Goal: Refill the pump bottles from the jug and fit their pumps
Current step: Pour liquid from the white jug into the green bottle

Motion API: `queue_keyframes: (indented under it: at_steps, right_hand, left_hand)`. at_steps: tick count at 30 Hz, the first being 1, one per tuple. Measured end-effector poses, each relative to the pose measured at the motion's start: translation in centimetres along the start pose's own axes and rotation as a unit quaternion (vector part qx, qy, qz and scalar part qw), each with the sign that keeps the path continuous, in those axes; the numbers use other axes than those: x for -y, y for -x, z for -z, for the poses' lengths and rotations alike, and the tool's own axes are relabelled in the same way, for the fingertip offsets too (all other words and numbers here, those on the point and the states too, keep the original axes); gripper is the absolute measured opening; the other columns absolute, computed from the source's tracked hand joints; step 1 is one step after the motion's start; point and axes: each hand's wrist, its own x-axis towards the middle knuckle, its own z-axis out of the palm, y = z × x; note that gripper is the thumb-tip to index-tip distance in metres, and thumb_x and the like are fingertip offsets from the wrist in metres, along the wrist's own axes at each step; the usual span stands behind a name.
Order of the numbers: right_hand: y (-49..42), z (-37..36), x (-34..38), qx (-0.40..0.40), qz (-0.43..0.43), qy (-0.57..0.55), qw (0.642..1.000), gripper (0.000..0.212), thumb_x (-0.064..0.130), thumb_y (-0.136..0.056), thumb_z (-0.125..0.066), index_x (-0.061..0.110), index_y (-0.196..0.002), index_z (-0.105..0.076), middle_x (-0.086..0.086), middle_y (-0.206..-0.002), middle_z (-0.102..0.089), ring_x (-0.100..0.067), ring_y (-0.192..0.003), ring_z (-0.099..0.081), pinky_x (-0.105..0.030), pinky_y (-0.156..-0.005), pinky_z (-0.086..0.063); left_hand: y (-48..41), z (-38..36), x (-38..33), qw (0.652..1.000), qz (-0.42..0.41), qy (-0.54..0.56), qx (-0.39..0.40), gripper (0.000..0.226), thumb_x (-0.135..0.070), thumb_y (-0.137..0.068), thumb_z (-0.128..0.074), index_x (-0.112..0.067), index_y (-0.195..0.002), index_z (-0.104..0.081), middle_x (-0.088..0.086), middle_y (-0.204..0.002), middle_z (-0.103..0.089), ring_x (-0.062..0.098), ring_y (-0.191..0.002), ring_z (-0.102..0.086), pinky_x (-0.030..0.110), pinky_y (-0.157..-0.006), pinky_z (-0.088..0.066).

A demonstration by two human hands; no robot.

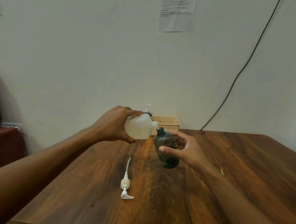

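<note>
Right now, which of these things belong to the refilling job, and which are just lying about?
Part of the job:
jug, tipped by left hand
dark bottle, held by right hand
loose pump
far bottle, pump fitted

Just there:
basket
wall paper
cable

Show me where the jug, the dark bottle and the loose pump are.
jug [139, 128], head view, translucent side wall
dark bottle [165, 144], head view, upper body
loose pump [125, 184], head view, screw collar
</note>
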Motion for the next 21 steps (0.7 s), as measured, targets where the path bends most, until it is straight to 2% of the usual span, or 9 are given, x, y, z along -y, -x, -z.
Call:
queue_keyframes:
  at_steps: [4, 9, 12, 15, 18, 21]
  right_hand:
    - [0.04, -0.01, 0.14, 0.001, 0.005, 0.007, 1.0, 0.061, 0.058, -0.061, -0.092, 0.049, -0.116, -0.066, 0.027, -0.113, -0.07, 0.005, -0.101, -0.066, -0.003, -0.061, -0.05]
    - [0.09, -0.01, 0.2, 0.008, 0.006, 0.008, 1.0, 0.065, 0.054, -0.064, -0.091, 0.044, -0.123, -0.065, 0.023, -0.116, -0.07, 0.004, -0.105, -0.065, -0.004, -0.067, -0.049]
    - [0.02, -0.09, 0.12, 0.008, 0.004, 0.009, 1.0, 0.063, 0.055, -0.063, -0.091, 0.045, -0.119, -0.065, 0.024, -0.116, -0.07, 0.004, -0.104, -0.065, -0.008, -0.073, -0.048]
    - [-0.06, -0.16, -0.12, 0.003, 0.004, 0.005, 1.0, 0.068, 0.054, -0.063, -0.092, 0.04, -0.125, -0.067, 0.017, -0.12, -0.072, 0.001, -0.108, -0.065, -0.014, -0.077, -0.05]
    - [-0.02, -0.07, -0.13, 0.006, 0.005, 0.003, 1.0, 0.066, 0.055, -0.063, -0.092, 0.043, -0.123, -0.067, 0.017, -0.121, -0.072, 0.0, -0.109, -0.066, -0.012, -0.076, -0.05]
    - [-0.09, -0.09, -0.34, 0.001, 0.008, 0.005, 1.0, 0.07, 0.054, -0.065, -0.093, 0.038, -0.128, -0.068, 0.013, -0.124, -0.073, -0.005, -0.113, -0.066, -0.017, -0.081, -0.053]
  left_hand:
    - [-0.01, 0.02, -0.01, 1.0, -0.003, 0.0, -0.001, 0.097, -0.058, -0.062, -0.087, -0.033, -0.148, -0.049, -0.006, -0.125, -0.066, 0.006, -0.102, -0.05, 0.02, -0.08, -0.039]
    - [-0.02, -0.06, 0.13, 1.0, -0.004, -0.004, -0.003, 0.098, -0.058, -0.062, -0.088, -0.033, -0.148, -0.049, -0.007, -0.125, -0.065, 0.004, -0.101, -0.047, 0.01, -0.078, -0.031]
    - [-0.04, -0.02, 0.08, 1.0, -0.001, -0.001, -0.001, 0.097, -0.057, -0.063, -0.088, -0.032, -0.148, -0.049, -0.006, -0.127, -0.065, 0.005, -0.103, -0.048, 0.014, -0.078, -0.035]
    - [0.0, 0.09, -0.01, 1.0, -0.002, 0.0, -0.001, 0.097, -0.057, -0.063, -0.088, -0.032, -0.148, -0.049, -0.006, -0.126, -0.066, 0.007, -0.102, -0.05, 0.017, -0.079, -0.037]
    - [0.02, 0.13, -0.05, 1.0, -0.004, -0.001, 0.0, 0.096, -0.056, -0.063, -0.088, -0.032, -0.148, -0.049, -0.006, -0.125, -0.066, 0.006, -0.101, -0.05, 0.013, -0.078, -0.035]
    - [-0.04, 0.18, -0.13, 1.0, -0.005, -0.002, 0.001, 0.097, -0.056, -0.063, -0.088, -0.031, -0.148, -0.05, -0.006, -0.125, -0.066, 0.006, -0.101, -0.05, 0.01, -0.078, -0.034]
